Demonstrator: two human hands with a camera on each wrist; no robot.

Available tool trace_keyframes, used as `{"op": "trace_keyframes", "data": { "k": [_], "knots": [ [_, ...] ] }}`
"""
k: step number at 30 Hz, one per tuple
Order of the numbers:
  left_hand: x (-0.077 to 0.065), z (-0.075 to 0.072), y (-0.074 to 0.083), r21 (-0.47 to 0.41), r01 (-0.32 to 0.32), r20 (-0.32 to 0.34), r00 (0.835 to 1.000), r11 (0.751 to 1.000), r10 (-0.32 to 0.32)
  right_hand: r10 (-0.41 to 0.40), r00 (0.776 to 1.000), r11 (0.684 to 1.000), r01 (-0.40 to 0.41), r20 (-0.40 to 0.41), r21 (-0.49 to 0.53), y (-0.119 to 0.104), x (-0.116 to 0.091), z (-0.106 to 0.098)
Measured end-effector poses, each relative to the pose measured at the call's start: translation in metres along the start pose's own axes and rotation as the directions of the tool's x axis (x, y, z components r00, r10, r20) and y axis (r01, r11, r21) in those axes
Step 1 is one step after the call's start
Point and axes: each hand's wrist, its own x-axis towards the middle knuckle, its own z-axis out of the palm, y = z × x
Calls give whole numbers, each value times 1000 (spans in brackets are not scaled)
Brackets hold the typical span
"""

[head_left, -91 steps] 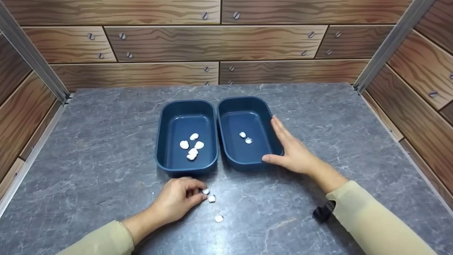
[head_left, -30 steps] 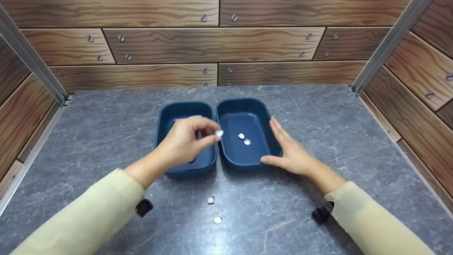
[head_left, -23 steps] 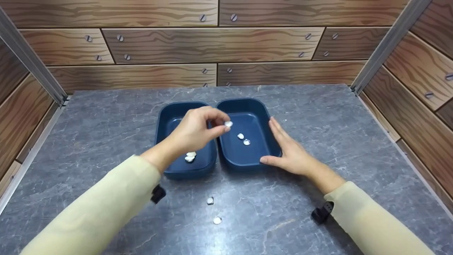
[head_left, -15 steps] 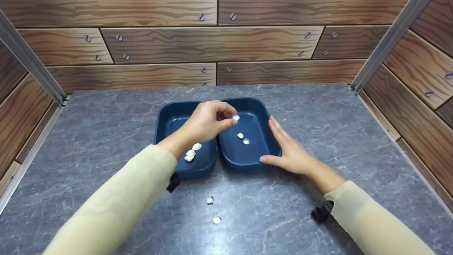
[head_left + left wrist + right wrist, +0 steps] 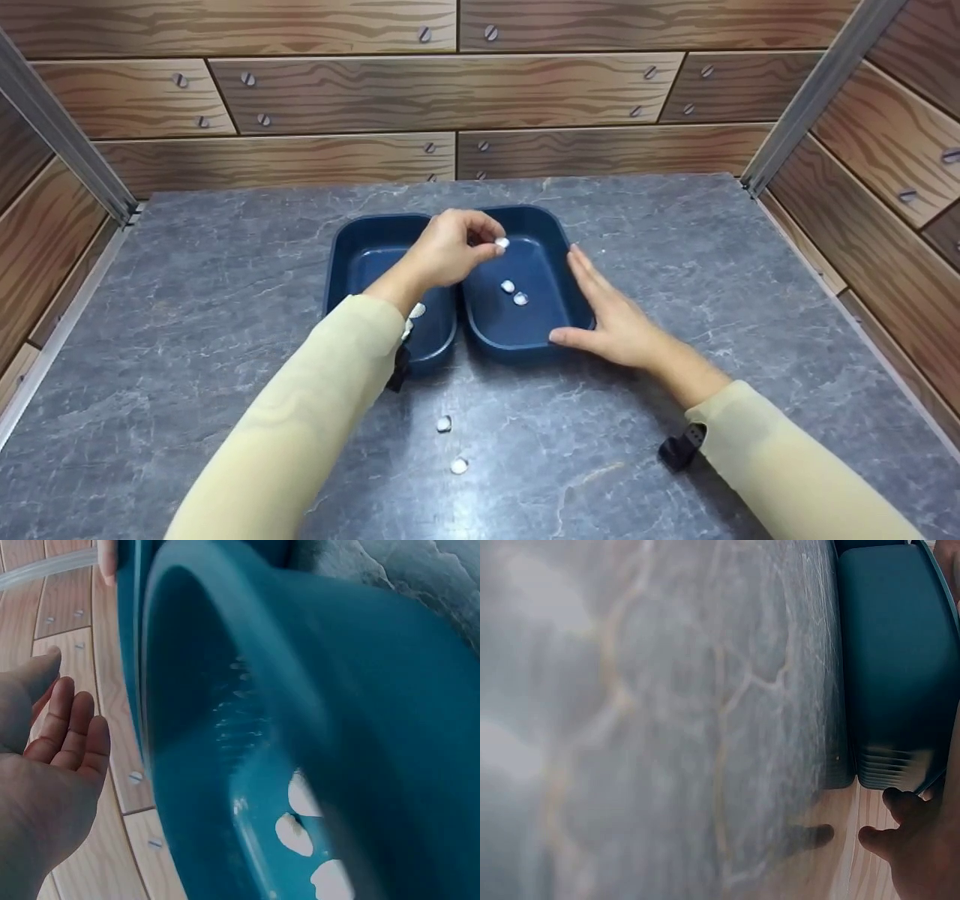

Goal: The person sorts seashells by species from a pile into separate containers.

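Note:
Between thumb and fingers, my left hand (image 5: 454, 247) pinches a small white seashell (image 5: 502, 243) above the far left part of the right blue container (image 5: 480, 330). Two small shells (image 5: 520, 299) lie on that container's floor. My right hand (image 5: 619, 322) rests with straight fingers along the container's right side, thumb at the near corner. The left blue container (image 5: 360, 270) holds several larger white shells (image 5: 294, 834), partly hidden by my left forearm in the head view. In the left wrist view, the left hand (image 5: 52, 787) shows curled fingers; the pinched shell is not visible there.
Two more small shells, one nearer the containers (image 5: 444, 424) and one closer to me (image 5: 459, 466), lie on the grey marbled table (image 5: 187, 337). The containers stand side by side. Wood-patterned panels (image 5: 337, 90) wall the table at the back and sides.
My left hand has picked a small shell off the table and carried it up and right, across the left container to above the right one. My right hand has stayed in place.

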Motion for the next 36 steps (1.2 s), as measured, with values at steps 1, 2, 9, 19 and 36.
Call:
{"op": "trace_keyframes", "data": {
  "k": [1,2,9,19,36],
  "knots": [
    [1,0,-2,7,-1,6,1000,1000,1,-1,1000,1000,1,-1,-1,0,0,0],
    [1,1,-3,16,-3,12,1000,1000,3,-5,1000,1000,5,-1,-4,0,0,0],
    [2,2,-12,76,-10,70,998,997,5,-2,1000,1000,2,6,-14,-2,-1,-1],
    [2,4,-13,116,-25,145,989,993,8,-4,1000,1000,4,-1,-17,-1,0,0],
    [-1,7,-11,131,-1,150,988,991,-19,-4,1000,1000,4,-3,-13,-1,0,0]
  ]
}}
